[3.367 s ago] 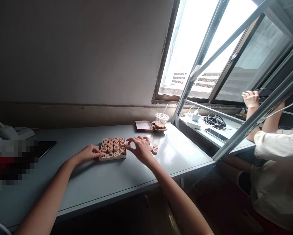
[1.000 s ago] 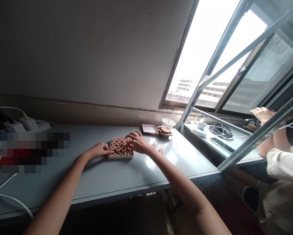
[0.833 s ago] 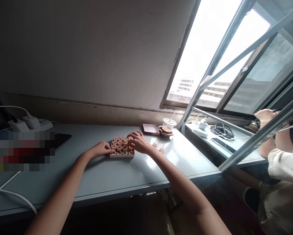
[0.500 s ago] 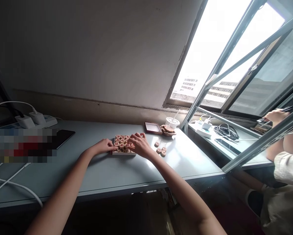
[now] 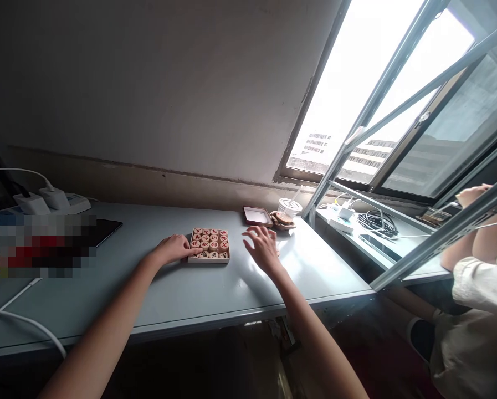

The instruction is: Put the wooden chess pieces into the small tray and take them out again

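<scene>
A shallow box [image 5: 209, 261] filled with rows of round wooden chess pieces [image 5: 214, 244] lies on the grey table. At its left edge, my left hand [image 5: 174, 249] grips the box side, thumb over the near-left pieces. My right hand [image 5: 263, 247] is raised to the right of the box, fingers apart and holding nothing. It hides most of the loose pieces on the table behind it. Beyond that hand rests the open box lid [image 5: 257, 216].
A lidded plastic cup [image 5: 290, 206] stands beside a brown item [image 5: 283, 220] at the back right. Left are a phone [image 5: 107, 230], power strip and white cables [image 5: 27, 321]. Metal frame posts rise at right; a person in a pale sleeve [image 5: 476, 282] sits beyond.
My right hand has left the box and moved right, its fingers now spread over the loose pieces. My left hand stays at the box. The view has shifted slightly.
</scene>
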Tool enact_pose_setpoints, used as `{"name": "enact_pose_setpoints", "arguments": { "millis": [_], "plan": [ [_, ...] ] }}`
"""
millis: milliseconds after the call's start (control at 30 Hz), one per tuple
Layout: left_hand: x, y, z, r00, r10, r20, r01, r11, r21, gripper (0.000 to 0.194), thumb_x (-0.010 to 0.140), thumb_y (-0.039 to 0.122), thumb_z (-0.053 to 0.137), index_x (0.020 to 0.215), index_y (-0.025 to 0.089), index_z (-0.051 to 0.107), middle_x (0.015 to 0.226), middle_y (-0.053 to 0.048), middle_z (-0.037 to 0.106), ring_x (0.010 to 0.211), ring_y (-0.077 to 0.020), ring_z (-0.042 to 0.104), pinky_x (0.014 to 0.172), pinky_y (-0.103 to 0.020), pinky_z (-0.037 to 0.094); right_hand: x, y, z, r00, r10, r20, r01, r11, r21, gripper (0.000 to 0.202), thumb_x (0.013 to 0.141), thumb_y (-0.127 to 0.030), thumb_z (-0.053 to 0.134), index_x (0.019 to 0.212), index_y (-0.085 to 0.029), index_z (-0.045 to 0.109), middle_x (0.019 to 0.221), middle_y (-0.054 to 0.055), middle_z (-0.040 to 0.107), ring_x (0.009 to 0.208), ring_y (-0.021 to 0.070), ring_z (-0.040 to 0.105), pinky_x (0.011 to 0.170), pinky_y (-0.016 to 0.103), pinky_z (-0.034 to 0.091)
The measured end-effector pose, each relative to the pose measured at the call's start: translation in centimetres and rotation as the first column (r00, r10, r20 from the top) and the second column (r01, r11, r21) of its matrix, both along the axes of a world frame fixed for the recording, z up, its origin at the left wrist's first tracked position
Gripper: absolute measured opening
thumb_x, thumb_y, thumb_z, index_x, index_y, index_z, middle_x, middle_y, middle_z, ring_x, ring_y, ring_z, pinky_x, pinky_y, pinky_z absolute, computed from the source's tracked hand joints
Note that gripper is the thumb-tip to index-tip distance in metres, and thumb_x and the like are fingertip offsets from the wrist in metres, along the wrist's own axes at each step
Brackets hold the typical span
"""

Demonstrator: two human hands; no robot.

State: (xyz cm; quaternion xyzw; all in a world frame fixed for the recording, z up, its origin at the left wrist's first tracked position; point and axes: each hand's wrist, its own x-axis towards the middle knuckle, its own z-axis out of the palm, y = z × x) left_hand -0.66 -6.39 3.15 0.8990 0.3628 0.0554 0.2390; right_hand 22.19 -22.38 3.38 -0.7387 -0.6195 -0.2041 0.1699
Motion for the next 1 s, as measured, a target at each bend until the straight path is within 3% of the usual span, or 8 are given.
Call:
{"name": "enact_pose_setpoints", "arguments": {
  "millis": [100, 200, 333, 467, 600, 767, 867, 1000],
  "plan": [
    [-0.1, 0.1, -0.1, 1.0, -0.018, -0.002, 0.018, 1.0, -0.024, 0.054, 0.067, 0.067, 0.048, 0.044, 0.018, 0.054, 0.049, -0.004, 0.055, 0.048, -0.0152, 0.045, 0.049, -0.026, 0.025, 2.1, -2.8, -1.3, 0.989, -0.144, 0.024, 0.145, 0.987, -0.075, 0.029, 0.087, -0.029, 0.05, 0.115, -0.023, 0.059, 0.127, 0.009, 0.052, 0.117, 0.0271, 0.041, 0.096, 0.046, 0.022],
    [-0.1, 0.4, -0.4, 1.0, -0.018, 0.024, 0.019, 0.999, -0.03, 0.053, 0.066, 0.066, 0.05, 0.044, 0.019, 0.055, 0.05, -0.004, 0.056, 0.049, -0.0153, 0.046, 0.049, -0.026, 0.025, 2.7, -5.2, -2.4, 0.985, -0.162, 0.062, 0.168, 0.98, -0.105, 0.027, 0.087, -0.025, 0.048, 0.111, -0.026, 0.06, 0.128, 0.006, 0.053, 0.119, 0.0269, 0.04, 0.099, 0.049, 0.019],
    [-0.4, 1.2, -1.0, 0.993, -0.047, 0.104, 0.058, 0.992, -0.108, 0.052, 0.066, 0.066, 0.051, 0.046, 0.018, 0.059, 0.053, -0.003, 0.059, 0.051, -0.0154, 0.048, 0.051, -0.025, 0.029, 2.0, -6.6, -2.5, 0.986, -0.152, 0.066, 0.157, 0.984, -0.08, 0.03, 0.09, -0.016, 0.041, 0.109, -0.026, 0.061, 0.119, 0.006, 0.06, 0.108, 0.0236, 0.049, 0.091, 0.044, 0.027],
    [-1.0, 2.3, -1.7, 0.967, -0.1, 0.235, 0.157, 0.958, -0.24, 0.053, 0.067, 0.065, 0.052, 0.047, 0.017, 0.063, 0.052, -0.003, 0.058, 0.053, -0.0142, 0.046, 0.056, -0.025, 0.032, 1.8, -6.4, -2.2, 0.993, -0.119, 0.005, 0.119, 0.99, -0.075, 0.028, 0.091, -0.019, 0.04, 0.103, -0.026, 0.064, 0.109, 0.006, 0.064, 0.098, 0.0229, 0.053, 0.083, 0.041, 0.031],
    [-1.3, 2.8, -2.0, 0.948, -0.083, 0.308, 0.187, 0.928, -0.324, 0.055, 0.067, 0.065, 0.053, 0.051, 0.014, 0.066, 0.052, -0.004, 0.058, 0.052, -0.013, 0.042, 0.056, -0.026, 0.031, 3.5, -5.8, -2.2, 0.988, -0.045, -0.147, 0.029, 0.994, -0.108, 0.024, 0.089, -0.03, 0.045, 0.099, -0.025, 0.067, 0.107, 0.006, 0.064, 0.096, 0.0242, 0.054, 0.078, 0.038, 0.036],
    [-1.5, 2.4, -1.5, 0.937, -0.094, 0.336, 0.217, 0.912, -0.349, 0.052, 0.066, 0.063, 0.057, 0.054, 0.014, 0.068, 0.056, -0.005, 0.06, 0.054, -0.0129, 0.043, 0.058, -0.027, 0.03, 5.7, -5.1, -2.3, 0.918, 0.063, -0.392, -0.127, 0.982, -0.139, 0.023, 0.082, -0.04, 0.052, 0.088, -0.023, 0.066, 0.097, 0.008, 0.064, 0.089, 0.025, 0.055, 0.077, 0.038, 0.042],
    [-1.5, 2.2, -1.3, 0.941, -0.086, 0.328, 0.204, 0.916, -0.345, 0.051, 0.067, 0.061, 0.057, 0.055, 0.014, 0.068, 0.054, -0.004, 0.058, 0.054, -0.0127, 0.042, 0.058, -0.026, 0.03, 3.9, -3.9, -1.4, 0.866, 0.154, -0.475, -0.218, 0.973, -0.081, 0.023, 0.079, -0.043, 0.055, 0.086, -0.022, 0.062, 0.093, 0.007, 0.062, 0.083, 0.0232, 0.056, 0.076, 0.037, 0.044],
    [-1.4, 2.4, -1.6, 0.943, -0.084, 0.321, 0.199, 0.918, -0.343, 0.05, 0.07, 0.059, 0.054, 0.055, 0.013, 0.067, 0.055, -0.004, 0.058, 0.054, -0.0126, 0.041, 0.058, -0.027, 0.03, -2.1, -0.7, 0.2, 0.806, 0.305, -0.507, -0.349, 0.937, 0.009, 0.024, 0.082, -0.043, 0.055, 0.092, -0.022, 0.061, 0.098, 0.006, 0.058, 0.083, 0.0192, 0.056, 0.075, 0.032, 0.045]
  ]
}}
